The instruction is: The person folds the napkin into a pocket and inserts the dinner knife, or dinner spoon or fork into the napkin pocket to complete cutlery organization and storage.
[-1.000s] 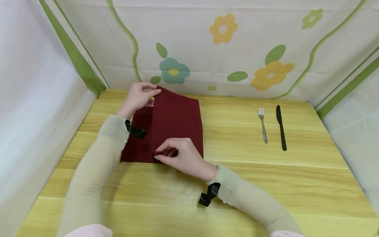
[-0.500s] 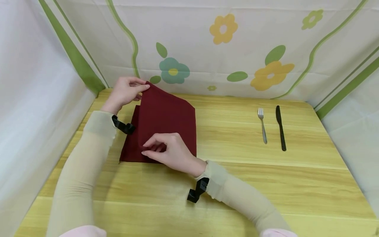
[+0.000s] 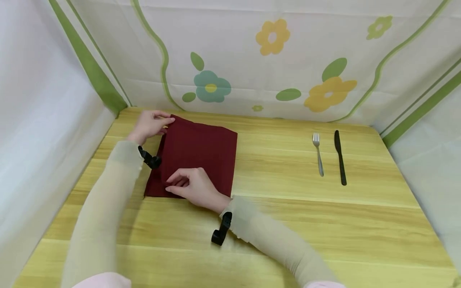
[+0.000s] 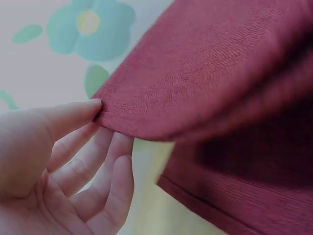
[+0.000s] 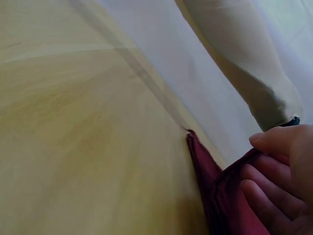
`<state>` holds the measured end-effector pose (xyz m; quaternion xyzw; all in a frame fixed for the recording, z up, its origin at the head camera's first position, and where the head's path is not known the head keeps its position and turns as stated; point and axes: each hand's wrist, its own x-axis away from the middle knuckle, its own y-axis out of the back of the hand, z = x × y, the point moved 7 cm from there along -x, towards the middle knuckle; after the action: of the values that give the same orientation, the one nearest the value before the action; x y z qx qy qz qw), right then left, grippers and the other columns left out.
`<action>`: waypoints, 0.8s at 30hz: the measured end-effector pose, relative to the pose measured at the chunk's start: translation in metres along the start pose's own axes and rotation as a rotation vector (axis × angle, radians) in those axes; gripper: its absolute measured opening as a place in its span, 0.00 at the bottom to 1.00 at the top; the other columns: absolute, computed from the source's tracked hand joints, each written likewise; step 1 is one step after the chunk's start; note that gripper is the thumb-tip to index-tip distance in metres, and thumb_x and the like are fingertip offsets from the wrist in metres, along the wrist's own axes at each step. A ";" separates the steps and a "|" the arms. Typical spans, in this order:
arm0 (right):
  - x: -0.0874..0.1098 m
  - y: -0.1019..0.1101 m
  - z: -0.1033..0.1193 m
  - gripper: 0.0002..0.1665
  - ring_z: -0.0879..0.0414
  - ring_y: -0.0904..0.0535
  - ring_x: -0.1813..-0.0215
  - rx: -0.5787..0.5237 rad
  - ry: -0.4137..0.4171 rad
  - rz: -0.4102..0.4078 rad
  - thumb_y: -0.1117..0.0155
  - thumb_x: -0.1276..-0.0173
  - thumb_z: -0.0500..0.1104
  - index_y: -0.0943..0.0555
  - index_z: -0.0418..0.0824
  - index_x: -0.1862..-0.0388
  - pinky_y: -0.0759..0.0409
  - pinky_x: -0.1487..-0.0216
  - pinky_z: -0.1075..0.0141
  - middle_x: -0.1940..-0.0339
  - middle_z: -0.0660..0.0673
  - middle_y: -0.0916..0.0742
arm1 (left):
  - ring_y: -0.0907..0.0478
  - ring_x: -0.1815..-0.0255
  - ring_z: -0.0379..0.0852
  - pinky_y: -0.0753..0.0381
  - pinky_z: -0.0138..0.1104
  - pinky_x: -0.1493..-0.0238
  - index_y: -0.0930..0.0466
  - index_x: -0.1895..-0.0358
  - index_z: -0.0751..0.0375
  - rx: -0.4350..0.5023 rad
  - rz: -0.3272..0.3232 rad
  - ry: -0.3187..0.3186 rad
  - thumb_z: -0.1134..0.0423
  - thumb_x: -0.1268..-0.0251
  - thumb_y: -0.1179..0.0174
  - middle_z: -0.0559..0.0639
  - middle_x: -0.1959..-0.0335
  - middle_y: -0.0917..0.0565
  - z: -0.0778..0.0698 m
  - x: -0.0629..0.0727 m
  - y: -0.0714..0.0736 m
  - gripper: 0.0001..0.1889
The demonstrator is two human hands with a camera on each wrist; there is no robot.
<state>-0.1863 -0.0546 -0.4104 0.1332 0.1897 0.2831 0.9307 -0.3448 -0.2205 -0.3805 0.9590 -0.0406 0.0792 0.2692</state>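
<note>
The red cloth (image 3: 201, 148) looks light and floppy, best held near its corners, where the left fingers (image 4: 83, 161) and right fingers (image 5: 271, 186) each pinch it, tips closed.

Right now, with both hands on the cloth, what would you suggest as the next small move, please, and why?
Probably ease the upper layer of the cloth leftward and down onto the lower layer, matching edges: the left hand and right hand pinch its corners, a gap shows beneath, and a lower strip lies uncovered.

No legible text, labels or numbers
</note>
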 end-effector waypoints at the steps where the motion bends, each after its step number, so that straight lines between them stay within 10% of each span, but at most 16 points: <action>1: -0.001 -0.003 -0.004 0.06 0.71 0.18 0.67 0.001 -0.015 0.001 0.24 0.34 0.39 0.11 0.45 0.60 0.17 0.64 0.74 0.67 0.60 0.13 | 0.17 0.70 0.37 0.14 0.38 0.55 0.22 0.35 0.67 0.005 0.000 0.009 0.54 0.25 0.38 0.61 0.46 0.17 0.005 -0.001 -0.001 0.24; 24: -0.019 -0.041 -0.002 0.08 0.79 0.22 0.65 0.123 -0.021 0.112 0.28 0.30 0.41 0.11 0.45 0.53 0.22 0.60 0.81 0.62 0.60 0.12 | 0.17 0.68 0.37 0.15 0.32 0.62 0.24 0.34 0.71 -0.047 0.011 0.040 0.56 0.24 0.40 0.65 0.45 0.21 0.038 -0.005 0.010 0.25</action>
<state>-0.1818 -0.0982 -0.4218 0.2032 0.1893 0.3213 0.9053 -0.3461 -0.2483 -0.4083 0.9503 -0.0424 0.0990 0.2922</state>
